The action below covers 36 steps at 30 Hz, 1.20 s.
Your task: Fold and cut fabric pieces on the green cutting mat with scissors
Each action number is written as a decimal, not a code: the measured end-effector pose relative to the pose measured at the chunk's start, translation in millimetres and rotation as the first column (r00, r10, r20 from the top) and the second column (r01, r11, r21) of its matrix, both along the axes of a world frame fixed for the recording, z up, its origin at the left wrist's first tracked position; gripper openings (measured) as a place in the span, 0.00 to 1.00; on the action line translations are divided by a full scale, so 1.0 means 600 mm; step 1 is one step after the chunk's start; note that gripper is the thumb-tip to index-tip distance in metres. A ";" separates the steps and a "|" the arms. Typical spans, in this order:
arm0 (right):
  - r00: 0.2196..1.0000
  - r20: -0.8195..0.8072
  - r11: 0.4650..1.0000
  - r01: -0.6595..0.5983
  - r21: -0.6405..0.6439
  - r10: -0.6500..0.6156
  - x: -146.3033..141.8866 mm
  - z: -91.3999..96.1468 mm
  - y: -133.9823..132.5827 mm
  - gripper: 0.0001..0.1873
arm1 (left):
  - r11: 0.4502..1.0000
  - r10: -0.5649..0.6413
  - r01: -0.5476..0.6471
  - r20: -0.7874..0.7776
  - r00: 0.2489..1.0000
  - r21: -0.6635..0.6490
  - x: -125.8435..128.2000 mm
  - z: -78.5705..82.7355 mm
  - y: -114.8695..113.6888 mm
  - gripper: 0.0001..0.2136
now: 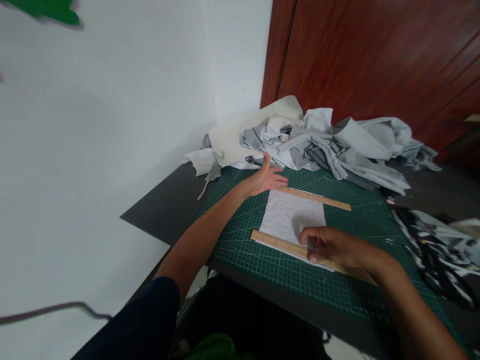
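Note:
A light grey fabric rectangle (290, 216) lies on a green cutting mat (348, 235). Two wooden rulers frame it: the far ruler (322, 198) along its back edge, the near ruler (275, 242) along its front edge. My left hand (267, 178) is stretched out flat with fingers open at the left end of the far ruler, touching or almost touching it. My right hand (332, 245) rests on the near ruler, fingers curled and pressing down on it and on the fabric's front edge.
A heap of grey and white fabric scraps (318, 142) fills the back of the dark table (165, 207). Black-and-white patterned cloth (438, 250) lies at the right. White wall to the left, red-brown wooden door behind.

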State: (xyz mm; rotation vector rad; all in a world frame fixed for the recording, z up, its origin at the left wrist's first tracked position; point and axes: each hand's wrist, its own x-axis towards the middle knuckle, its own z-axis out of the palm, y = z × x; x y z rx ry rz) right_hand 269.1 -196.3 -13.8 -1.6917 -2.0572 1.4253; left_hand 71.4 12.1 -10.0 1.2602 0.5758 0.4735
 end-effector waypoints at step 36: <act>0.999 -0.002 0.999 -0.037 0.005 0.037 0.004 -0.004 0.004 0.08 | 0.506 0.390 0.496 -0.700 0.598 0.705 -0.055 0.004 0.013 0.57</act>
